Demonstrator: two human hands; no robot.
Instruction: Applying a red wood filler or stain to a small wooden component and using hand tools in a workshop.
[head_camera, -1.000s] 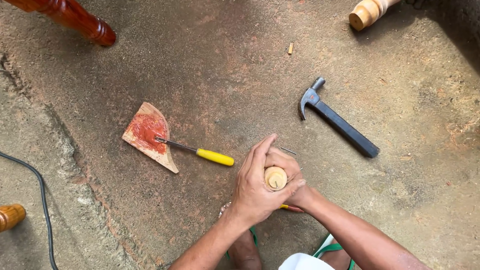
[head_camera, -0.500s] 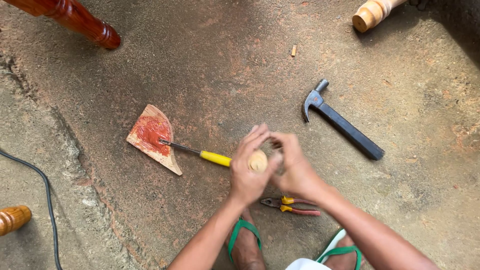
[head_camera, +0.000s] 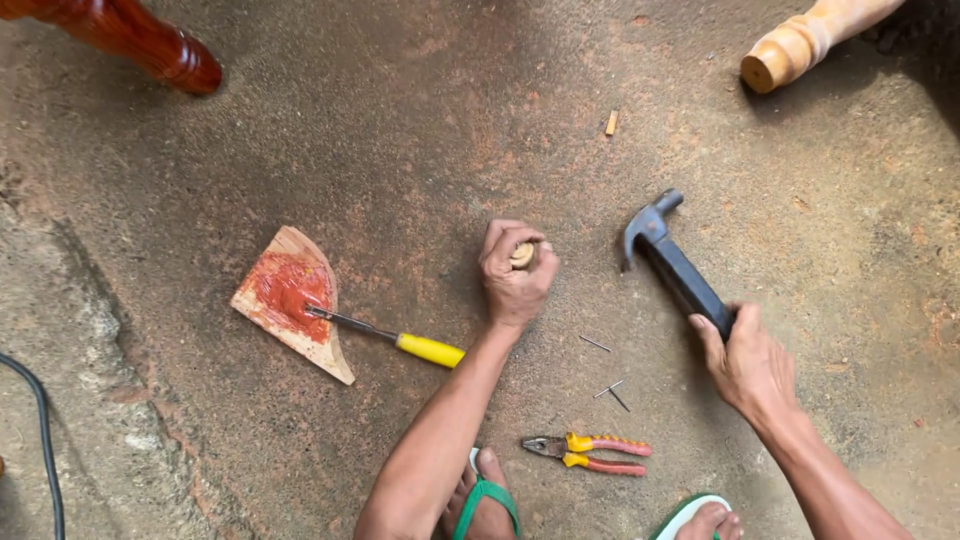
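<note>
On concrete at centre, my left hand (head_camera: 515, 278) fingers pinch a small round pale wooden knob (head_camera: 523, 255); at 3 o'clock my right hand (head_camera: 748, 362) fingers clamp the black claw hammer (head_camera: 672, 262). Mis-swing could smash my knuckles.

I'm working in what looks like a rough woodworking spot, probably a yard or open workshop. The floor (head_camera: 400, 130) is bare, stained concrete; turned wooden furniture legs (head_camera: 800, 40) stand around me, and my hammer (head_camera: 675, 265), pliers (head_camera: 590, 453) and loose nails (head_camera: 610, 390) lie straight on it.
</note>
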